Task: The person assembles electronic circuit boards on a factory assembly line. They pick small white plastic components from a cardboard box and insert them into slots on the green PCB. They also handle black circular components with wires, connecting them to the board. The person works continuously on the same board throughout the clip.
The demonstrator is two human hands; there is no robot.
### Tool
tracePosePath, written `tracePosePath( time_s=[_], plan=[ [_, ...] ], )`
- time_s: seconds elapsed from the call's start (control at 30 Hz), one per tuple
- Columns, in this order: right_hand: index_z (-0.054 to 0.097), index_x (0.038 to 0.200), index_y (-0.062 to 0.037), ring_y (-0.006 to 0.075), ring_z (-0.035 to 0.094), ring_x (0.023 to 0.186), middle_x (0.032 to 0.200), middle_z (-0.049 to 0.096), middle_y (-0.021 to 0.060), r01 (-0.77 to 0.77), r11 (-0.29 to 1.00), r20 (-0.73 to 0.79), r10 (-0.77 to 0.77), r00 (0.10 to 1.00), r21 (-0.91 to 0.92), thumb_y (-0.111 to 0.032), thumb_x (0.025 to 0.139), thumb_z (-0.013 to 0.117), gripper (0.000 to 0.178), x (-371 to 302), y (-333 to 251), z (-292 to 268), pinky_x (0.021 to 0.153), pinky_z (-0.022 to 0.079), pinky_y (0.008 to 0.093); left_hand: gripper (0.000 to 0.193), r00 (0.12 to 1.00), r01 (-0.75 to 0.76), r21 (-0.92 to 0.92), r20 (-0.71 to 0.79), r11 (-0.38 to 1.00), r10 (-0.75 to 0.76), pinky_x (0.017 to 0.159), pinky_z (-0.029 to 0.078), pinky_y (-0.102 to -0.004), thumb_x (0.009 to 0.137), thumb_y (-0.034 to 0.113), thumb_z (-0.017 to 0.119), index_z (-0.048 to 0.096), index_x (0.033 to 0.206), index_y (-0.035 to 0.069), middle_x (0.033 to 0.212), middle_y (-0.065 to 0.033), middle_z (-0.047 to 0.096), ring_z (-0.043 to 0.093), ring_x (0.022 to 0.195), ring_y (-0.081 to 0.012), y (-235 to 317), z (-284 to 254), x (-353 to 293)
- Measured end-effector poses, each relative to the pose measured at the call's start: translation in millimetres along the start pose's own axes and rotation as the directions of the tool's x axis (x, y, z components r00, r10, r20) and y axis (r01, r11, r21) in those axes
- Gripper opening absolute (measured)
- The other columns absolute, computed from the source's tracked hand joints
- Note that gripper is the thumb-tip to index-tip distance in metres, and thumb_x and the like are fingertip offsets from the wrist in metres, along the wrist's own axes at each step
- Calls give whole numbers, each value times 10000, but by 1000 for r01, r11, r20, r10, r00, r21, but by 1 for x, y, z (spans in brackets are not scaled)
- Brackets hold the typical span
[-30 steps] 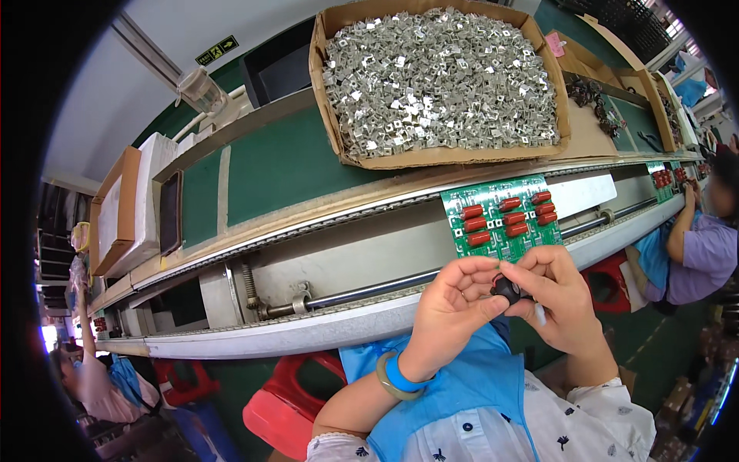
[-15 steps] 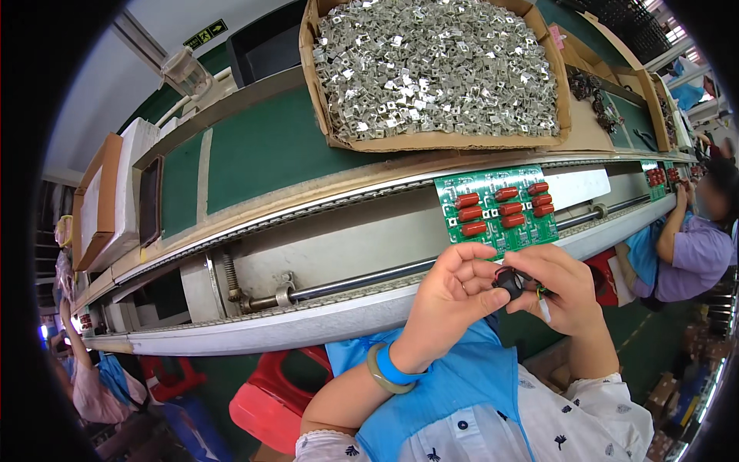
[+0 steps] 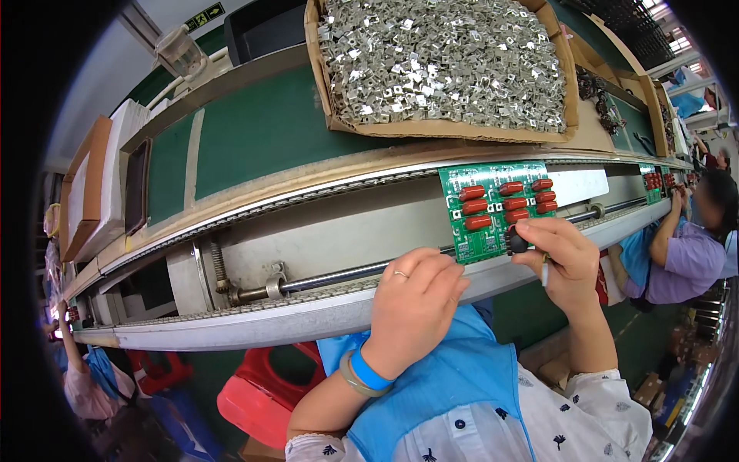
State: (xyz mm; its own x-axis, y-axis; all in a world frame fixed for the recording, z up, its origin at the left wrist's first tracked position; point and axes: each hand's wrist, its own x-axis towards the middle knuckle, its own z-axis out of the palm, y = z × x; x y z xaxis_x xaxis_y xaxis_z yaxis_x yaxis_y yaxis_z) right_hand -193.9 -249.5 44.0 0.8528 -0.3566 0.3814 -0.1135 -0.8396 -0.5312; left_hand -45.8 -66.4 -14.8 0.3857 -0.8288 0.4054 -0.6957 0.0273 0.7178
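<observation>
Two hands in my view: right hand (image 3: pixel 568 258) pinches a black part (image 3: pixel 518 240) at the green board (image 3: pixel 486 246); a slipping grip could drop it; left hand (image 3: pixel 416 306) curled, contents hidden

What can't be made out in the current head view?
Head view:
Rounded black component: partly covered by the bare right hand.
Bare left hand: palm hidden behind its own back; whether it holds anything is unclear.
Brown cardboard box of silvery metal pieces: far side cut off by the top edge.
</observation>
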Motion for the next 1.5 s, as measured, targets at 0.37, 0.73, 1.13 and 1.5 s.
tracePosePath(
  time_s=[0.37, 0.73, 1.13, 1.5],
  plan=[
    [724, 1067, -24, 255, 713, 804, 1006, 724, 124, 149, 938, 132, -113, 985, -313, -60, 707, 829, 377, 3, -8, 24, 646, 586, 342, 371, 989, -132, 190, 94, 973, 116, 931, 489, -386, 806, 238, 775, 716, 1096, 14, 1230, -116, 676, 602, 1193, -259, 0, 8, 0],
    [723, 1069, -36, 249, 705, 788, 1001, 713, 116, 194, 888, 220, -109, 969, -416, -147, 732, 816, 367, 5, -14, 32, 621, 562, 343, 374, 986, -149, 201, 97, 968, 132, 911, 469, -374, 820, 257, 766, 717, 1081, -7, 1188, -127, 696, 620, 1149, -236, -4, 5, -2],
    [732, 1057, -31, 267, 715, 813, 1001, 716, 125, 163, 904, 243, -68, 968, -396, -119, 711, 824, 369, 10, -17, 31, 668, 584, 361, 371, 986, -150, 198, 106, 969, 131, 916, 447, -386, 829, 259, 757, 717, 1086, -5, 1188, -126, 697, 616, 1147, -230, -4, 4, -3],
    [728, 1045, -23, 258, 720, 794, 995, 724, 113, 137, 917, 219, -56, 974, -376, -92, 707, 835, 362, 13, -17, 33, 646, 585, 342, 387, 985, -151, 210, 109, 966, 130, 907, 443, -383, 830, 271, 756, 715, 1097, -6, 1191, -130, 696, 612, 1147, -227, -4, 6, -3]
  ],
)
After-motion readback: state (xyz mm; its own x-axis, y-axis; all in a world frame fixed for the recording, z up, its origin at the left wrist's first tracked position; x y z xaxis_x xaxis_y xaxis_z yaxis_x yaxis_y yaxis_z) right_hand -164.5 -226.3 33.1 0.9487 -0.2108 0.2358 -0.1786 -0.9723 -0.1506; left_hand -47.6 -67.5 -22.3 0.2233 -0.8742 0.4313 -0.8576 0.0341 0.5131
